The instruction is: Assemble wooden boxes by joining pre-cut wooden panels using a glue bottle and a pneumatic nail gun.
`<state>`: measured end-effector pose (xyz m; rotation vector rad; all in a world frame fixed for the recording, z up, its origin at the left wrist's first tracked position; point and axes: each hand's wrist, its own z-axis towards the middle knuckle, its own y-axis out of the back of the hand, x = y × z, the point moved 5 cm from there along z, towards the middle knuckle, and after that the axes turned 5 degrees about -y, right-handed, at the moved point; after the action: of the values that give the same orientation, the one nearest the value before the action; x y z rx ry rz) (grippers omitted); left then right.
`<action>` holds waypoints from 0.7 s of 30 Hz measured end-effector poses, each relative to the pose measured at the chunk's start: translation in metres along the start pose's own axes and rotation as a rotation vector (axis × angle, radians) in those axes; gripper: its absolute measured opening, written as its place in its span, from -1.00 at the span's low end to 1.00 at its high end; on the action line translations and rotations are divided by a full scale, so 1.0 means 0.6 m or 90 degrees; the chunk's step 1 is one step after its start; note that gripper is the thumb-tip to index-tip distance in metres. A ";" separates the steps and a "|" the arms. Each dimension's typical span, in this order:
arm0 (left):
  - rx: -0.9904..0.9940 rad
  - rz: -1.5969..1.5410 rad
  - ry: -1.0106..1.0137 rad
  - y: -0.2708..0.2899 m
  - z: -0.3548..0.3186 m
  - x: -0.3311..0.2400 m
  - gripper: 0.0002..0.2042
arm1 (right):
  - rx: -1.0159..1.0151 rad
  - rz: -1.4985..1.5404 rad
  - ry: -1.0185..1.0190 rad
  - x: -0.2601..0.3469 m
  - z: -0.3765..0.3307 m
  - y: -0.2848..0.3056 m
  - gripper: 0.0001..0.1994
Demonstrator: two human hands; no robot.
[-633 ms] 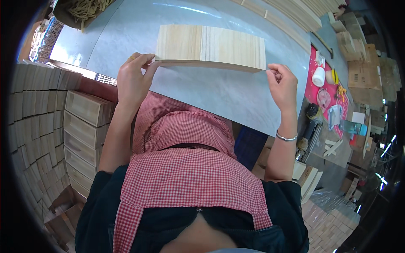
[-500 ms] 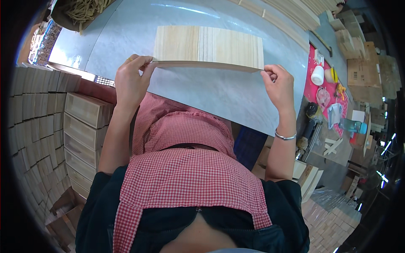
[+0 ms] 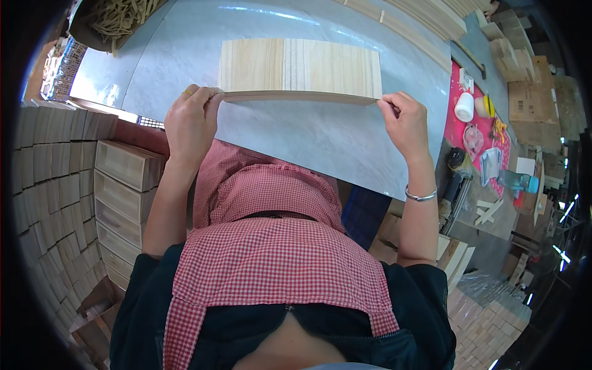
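Observation:
A pale, long rectangular wooden board (image 3: pixel 300 66) lies across the grey marbled tabletop (image 3: pixel 296 132), its near edge facing me. Pinched at that board's near left corner is my left hand (image 3: pixel 192 120), a ring on one finger. On the opposite side, my right hand (image 3: pixel 406 123) has its thumb and fingers closed at the near right corner. Both hands are at the ends of the same board, palms turned inward. The fingertips partly cover the corners, and the board's underside is hidden.
Stacked wooden boxes (image 3: pixel 117 213) and piles of wood pieces (image 3: pixel 49 179) stand at left. A container of thin strips (image 3: pixel 120 21) sits at far left. Long wood strips (image 3: pixel 416 37) line the back. To the right are a white bottle (image 3: pixel 464 108), a clear bottle (image 3: pixel 517 181) and a cardboard box (image 3: pixel 531 102).
The board and both hands have shifted slightly to the left. Both hands keep their hold on its corners.

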<state>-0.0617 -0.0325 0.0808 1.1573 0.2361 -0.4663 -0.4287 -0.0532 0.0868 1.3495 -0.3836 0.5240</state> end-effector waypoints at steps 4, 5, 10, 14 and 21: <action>-0.036 0.031 -0.045 -0.002 -0.003 -0.004 -0.93 | -0.025 0.024 0.050 -0.003 -0.005 -0.001 -0.98; -0.036 0.032 -0.050 -0.003 -0.003 -0.004 -0.93 | -0.029 0.025 0.047 -0.006 -0.004 0.000 -0.98; -0.040 -0.001 -0.073 -0.005 -0.003 0.002 -0.93 | 0.008 0.111 0.037 -0.022 0.002 -0.001 -0.99; -0.001 -0.023 -0.028 -0.005 -0.003 0.015 -0.89 | -0.004 0.097 0.049 -0.017 0.000 -0.005 -0.99; 0.298 0.183 0.114 0.054 0.069 -0.045 -0.72 | -0.028 0.132 0.029 -0.024 0.000 0.001 -0.97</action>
<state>-0.0723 -0.0536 0.1348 1.6658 0.1123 -0.1631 -0.4409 -0.0549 0.0794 1.2604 -0.4974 0.7134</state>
